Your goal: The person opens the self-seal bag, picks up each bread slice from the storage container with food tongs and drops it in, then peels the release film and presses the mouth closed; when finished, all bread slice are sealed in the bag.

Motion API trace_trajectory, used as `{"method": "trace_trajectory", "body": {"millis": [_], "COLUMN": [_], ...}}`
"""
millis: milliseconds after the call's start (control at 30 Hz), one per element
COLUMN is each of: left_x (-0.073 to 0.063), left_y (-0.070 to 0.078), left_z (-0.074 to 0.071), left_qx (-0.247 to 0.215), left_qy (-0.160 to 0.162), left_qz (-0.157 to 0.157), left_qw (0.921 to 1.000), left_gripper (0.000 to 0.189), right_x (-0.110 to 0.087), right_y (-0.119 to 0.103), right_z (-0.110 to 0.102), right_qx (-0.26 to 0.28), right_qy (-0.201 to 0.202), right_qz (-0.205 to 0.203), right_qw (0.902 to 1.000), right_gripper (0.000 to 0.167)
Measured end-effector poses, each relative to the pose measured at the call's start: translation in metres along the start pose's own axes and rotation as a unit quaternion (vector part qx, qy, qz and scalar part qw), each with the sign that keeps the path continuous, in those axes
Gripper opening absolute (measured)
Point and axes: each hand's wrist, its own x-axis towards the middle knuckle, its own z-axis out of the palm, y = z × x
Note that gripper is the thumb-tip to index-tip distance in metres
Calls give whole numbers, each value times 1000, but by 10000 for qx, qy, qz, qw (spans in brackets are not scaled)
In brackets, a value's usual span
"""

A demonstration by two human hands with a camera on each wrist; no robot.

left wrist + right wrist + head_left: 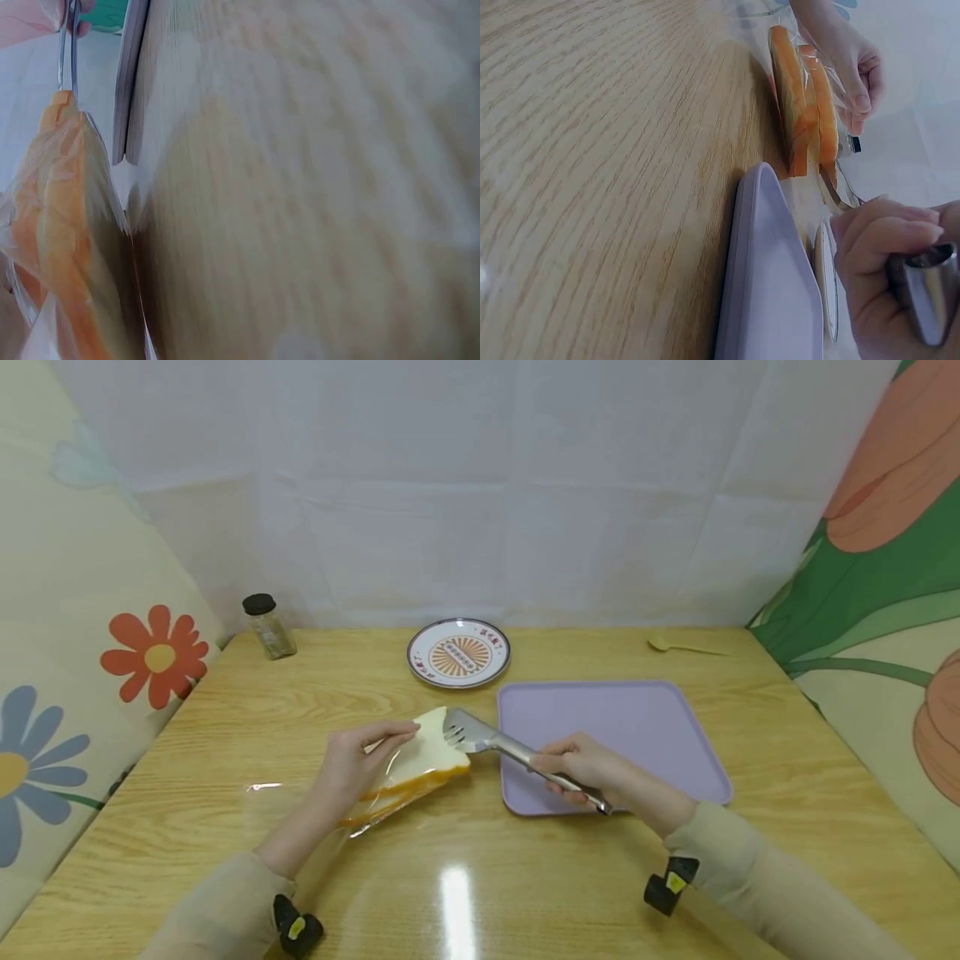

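Observation:
Two slices of bread (426, 748) with orange-brown crusts lie in a clear plastic bag (300, 795), tilted off the table at their right end. My left hand (358, 762) pinches the bag's edge above the upper slice. In my right hand (581, 767) I grip metal tongs (517, 750) by the handle. The tongs' slotted end lies over the right corner of the upper slice. From the right wrist view, the tong ends sit about the edge of that slice (825, 112). My left hand is out of sight in the left wrist view.
A lilac tray (697, 768) lies under and beyond my right hand. Behind the bread stands a round patterned plate (417, 664). A black-lidded jar (272, 631) is at the back left, and a small yellowish spoon (660, 644) at the back right.

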Motion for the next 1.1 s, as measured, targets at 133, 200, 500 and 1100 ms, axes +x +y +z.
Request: {"method": "trace_trajectory", "body": {"millis": [133,200,500,1100], "left_x": [0,0,2,27], "left_y": [0,0,-1,-10], "left_z": [1,1,-4,-26], "left_qx": [25,-5,-74,-345], "left_qy": [19,-10,-166,-1377], "left_qz": [-6,3,-250,-812], "left_qw": [10000,10000,9995,9865], "left_gripper": [19,19,15,14], "right_x": [-2,-3,-13,-62], "right_y": [2,4,13,52], "right_z": [-2,-4,-26,-106], "right_qx": [67,63,-135,-437], "right_qy": [-105,-113,3,1632], "right_qz": [-88,-113,-90,-142], "right_qw": [9999,9999,9999,9855], "right_gripper": [34,36,40,59]}}
